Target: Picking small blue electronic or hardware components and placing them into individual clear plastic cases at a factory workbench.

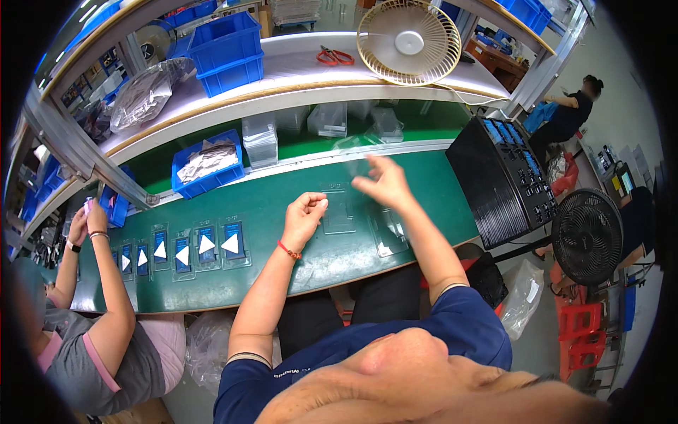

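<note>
Hands come first, nearest to us over the green belt (282, 272): our left hand (305, 212) is curled almost into a fist with nothing that we can make out inside it; our right hand (381, 184) is half open, fingers spread and blurred, at the edge of a clear plastic blister tray (355, 157) that seems lifted off the belt, though we cannot tell whether it is truly gripped. Between the two hands lies another clear tray (337, 212), and just under our right forearm a third (390, 237). We judge that such thin, glassy shells are best taken by a rim, one at a time, then laid flat and square to the belt. Left of our left hand stand six filled packs (185, 249), each dark with a white triangle; beyond them a co-worker's hand (92, 215) is raised. Right of our right hand sits a black stack of trays (498, 180). Farther off we count one blue bin (208, 166) behind the belt, one cream fan (408, 41) above, and red scissors (334, 56).
</note>
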The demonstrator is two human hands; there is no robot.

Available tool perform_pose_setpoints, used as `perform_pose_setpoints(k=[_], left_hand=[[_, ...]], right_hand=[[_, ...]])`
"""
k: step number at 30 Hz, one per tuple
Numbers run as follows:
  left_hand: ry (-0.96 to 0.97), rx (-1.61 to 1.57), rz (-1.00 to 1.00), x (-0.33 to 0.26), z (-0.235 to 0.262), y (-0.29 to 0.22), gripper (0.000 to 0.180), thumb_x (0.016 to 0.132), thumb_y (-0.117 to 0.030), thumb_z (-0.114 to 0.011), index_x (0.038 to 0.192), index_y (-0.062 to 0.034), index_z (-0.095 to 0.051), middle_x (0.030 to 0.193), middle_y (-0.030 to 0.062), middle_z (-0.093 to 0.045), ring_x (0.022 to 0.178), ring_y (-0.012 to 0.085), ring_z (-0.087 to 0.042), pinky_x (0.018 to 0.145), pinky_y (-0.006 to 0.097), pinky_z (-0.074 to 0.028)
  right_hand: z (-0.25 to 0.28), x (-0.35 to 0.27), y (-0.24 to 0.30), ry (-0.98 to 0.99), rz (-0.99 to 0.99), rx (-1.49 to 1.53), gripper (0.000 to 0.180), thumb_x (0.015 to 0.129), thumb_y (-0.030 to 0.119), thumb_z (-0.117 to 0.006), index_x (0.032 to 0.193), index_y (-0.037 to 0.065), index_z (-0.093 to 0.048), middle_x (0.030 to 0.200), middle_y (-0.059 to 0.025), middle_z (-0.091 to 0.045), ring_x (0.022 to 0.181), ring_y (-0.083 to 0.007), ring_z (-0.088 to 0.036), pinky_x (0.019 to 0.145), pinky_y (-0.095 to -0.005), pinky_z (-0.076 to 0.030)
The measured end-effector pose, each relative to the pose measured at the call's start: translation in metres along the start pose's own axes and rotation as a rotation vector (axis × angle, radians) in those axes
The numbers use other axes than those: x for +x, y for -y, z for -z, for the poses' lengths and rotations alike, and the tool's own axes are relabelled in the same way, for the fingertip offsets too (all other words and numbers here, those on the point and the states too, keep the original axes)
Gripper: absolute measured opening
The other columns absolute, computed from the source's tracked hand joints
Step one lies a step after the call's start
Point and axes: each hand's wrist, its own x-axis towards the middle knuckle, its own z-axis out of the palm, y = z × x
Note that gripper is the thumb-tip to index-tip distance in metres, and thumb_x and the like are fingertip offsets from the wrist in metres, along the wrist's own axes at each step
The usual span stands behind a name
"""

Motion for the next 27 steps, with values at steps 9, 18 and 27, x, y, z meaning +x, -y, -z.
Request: perform_pose_setpoints(k=[9, 18, 27], left_hand=[[-0.33, -0.199, -0.064, -0.003, 0.018, -0.002, 0.072, 0.087, 0.002, -0.054, 0.146, -0.0091, -0.013, 0.087, 0.0123, -0.065, 0.06, 0.0139, -0.062, 0.037, 0.024, -0.043], [-0.36, 0.73, 0.075, -0.001, 0.047, -0.008, 0.066, 0.076, -0.007, -0.067, 0.136, -0.007, -0.04, 0.081, 0.0093, -0.061, 0.077, 0.0263, -0.061, 0.077, 0.037, -0.05], [-0.473, 1.093, -0.272, -0.015, 0.033, -0.015, 0.043, 0.076, -0.023, -0.073, 0.115, -0.0097, -0.061, 0.12, 0.0174, -0.05, 0.111, 0.0366, -0.047, 0.092, 0.044, -0.042]], right_hand=[[-0.003, 0.038, 0.005, -0.134, -0.01, -0.321, 0.062, 0.076, 0.046, -0.071, 0.116, 0.001, -0.06, 0.115, -0.0212, -0.06, 0.109, -0.0361, -0.057, 0.091, -0.0414, -0.047], [-0.014, 0.112, -0.042, 0.037, -0.288, -0.827, 0.057, 0.077, 0.041, -0.071, 0.12, 0.006, -0.056, 0.124, -0.015, -0.049, 0.112, -0.038, -0.05, 0.092, -0.0468, -0.046], [0.028, 0.031, -0.061, -0.084, 0.299, -0.384, 0.027, 0.078, 0.006, -0.066, 0.103, 0.003, -0.057, 0.098, -0.0153, -0.057, 0.099, -0.0363, -0.055, 0.083, -0.0392, -0.046]])
